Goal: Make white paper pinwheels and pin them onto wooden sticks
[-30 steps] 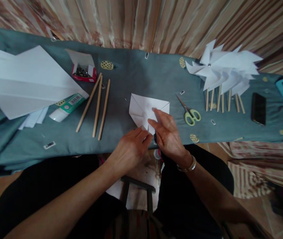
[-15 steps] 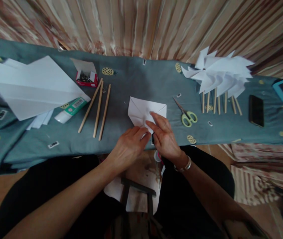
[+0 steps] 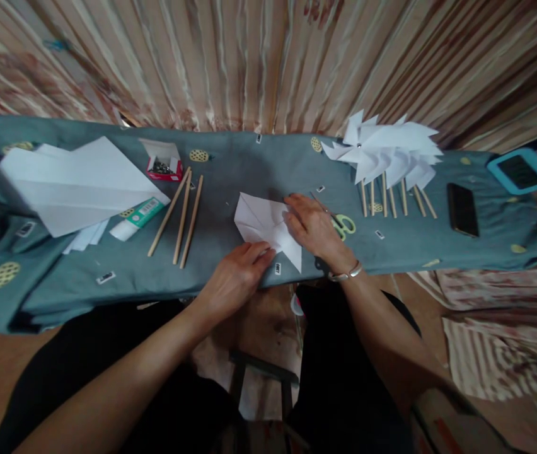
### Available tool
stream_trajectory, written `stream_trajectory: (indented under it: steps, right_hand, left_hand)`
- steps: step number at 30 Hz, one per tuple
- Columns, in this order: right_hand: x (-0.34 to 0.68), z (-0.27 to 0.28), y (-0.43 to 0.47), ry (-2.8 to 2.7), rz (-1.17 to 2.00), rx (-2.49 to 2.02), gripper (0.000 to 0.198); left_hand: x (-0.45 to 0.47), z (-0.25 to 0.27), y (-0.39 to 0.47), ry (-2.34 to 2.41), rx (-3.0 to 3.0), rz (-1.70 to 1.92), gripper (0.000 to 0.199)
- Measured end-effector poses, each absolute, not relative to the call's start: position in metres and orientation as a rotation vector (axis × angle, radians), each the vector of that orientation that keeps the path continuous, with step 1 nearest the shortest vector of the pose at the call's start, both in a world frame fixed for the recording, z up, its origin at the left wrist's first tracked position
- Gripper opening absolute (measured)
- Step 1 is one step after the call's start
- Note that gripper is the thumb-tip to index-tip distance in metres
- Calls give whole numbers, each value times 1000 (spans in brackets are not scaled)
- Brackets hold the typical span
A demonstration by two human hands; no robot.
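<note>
A small white square of paper [image 3: 255,215], cut and creased from its corners, lies on the cloth in front of me. My left hand [image 3: 237,274] pinches its near edge, thumb and fingers together. At the far right part of the paper, my right hand [image 3: 316,228] has its bent fingers on a flap, covering that corner. One cut point of the paper sticks out toward me between the hands. Green-handled scissors [image 3: 345,225] lie just right of my right hand, partly hidden by it.
Left are large white sheets [image 3: 74,180], a glue stick [image 3: 143,217], an open box of pins [image 3: 163,167] and three wooden sticks [image 3: 191,221]. Right are several paper pinwheels [image 3: 391,148] on sticks, a phone [image 3: 462,210] and a blue-framed device [image 3: 522,171]. A curtain [image 3: 249,63] hangs behind.
My right hand has moved up and away from my left, to the paper's far right side. A cut point of the paper now shows between the hands. The view has shifted.
</note>
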State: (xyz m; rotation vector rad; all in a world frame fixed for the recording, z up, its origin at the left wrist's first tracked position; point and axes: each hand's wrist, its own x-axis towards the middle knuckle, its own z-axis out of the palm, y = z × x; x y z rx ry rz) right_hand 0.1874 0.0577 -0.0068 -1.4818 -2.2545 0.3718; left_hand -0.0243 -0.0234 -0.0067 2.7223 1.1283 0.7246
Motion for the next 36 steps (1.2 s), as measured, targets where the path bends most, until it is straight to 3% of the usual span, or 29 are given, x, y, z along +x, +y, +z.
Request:
stream_trajectory:
  steps: [6, 10, 15, 26, 30, 36]
  right_hand:
    - [195, 8, 48, -2131, 469, -1613, 34]
    - [201, 13, 27, -2016, 572, -1688, 30]
    - [202, 15, 12, -2049, 584, -1639, 24]
    - [212, 14, 5, -2066, 592, -1579, 23]
    - [216, 12, 2, -2065, 555, -1499, 28]
    - [217, 12, -7, -2192, 764, -1329, 49]
  left_hand:
    - [-54, 5, -6, 1270, 2738, 575, 32]
    - [-66, 10, 3, 1386, 2739, 676, 34]
    - [-40, 15, -16, 1179, 2715, 643, 16]
    - [-25, 11, -27, 1159, 2764, 358, 13]
    - [-27, 13, -28, 1170, 2820, 364, 12]
    - [-37, 9, -28, 1206, 2788, 535, 18]
